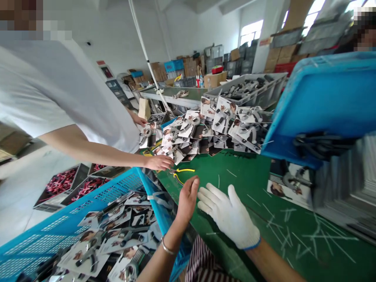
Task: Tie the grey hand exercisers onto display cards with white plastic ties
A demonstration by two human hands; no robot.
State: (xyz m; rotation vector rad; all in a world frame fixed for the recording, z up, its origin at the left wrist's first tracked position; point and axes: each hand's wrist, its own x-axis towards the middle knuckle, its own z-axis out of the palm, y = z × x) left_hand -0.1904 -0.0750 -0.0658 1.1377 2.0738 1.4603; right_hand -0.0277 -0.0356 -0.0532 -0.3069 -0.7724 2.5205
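Note:
My left hand (188,196), bare and with a bangle at the wrist, is held edge-on above the table's near edge, fingers extended, with nothing visible in it. Beside it, my right hand (227,213) wears a white knitted glove with a blue cuff; its fingers are stretched out and the thumb stands apart, holding nothing. A small gap separates the two hands. Just beyond them lie pliers with yellow handles (185,170) on the green tabletop (235,172). Farther back is a heap of carded hand tools (192,125) with grey and black handles.
A co-worker's hand (160,162) reaches in from the left by the pliers. A blue mesh crate (117,182) of carded tools stands at lower left. On the right are a tilted blue bin (326,94), a carded tool (289,182) and scattered white ties (317,237).

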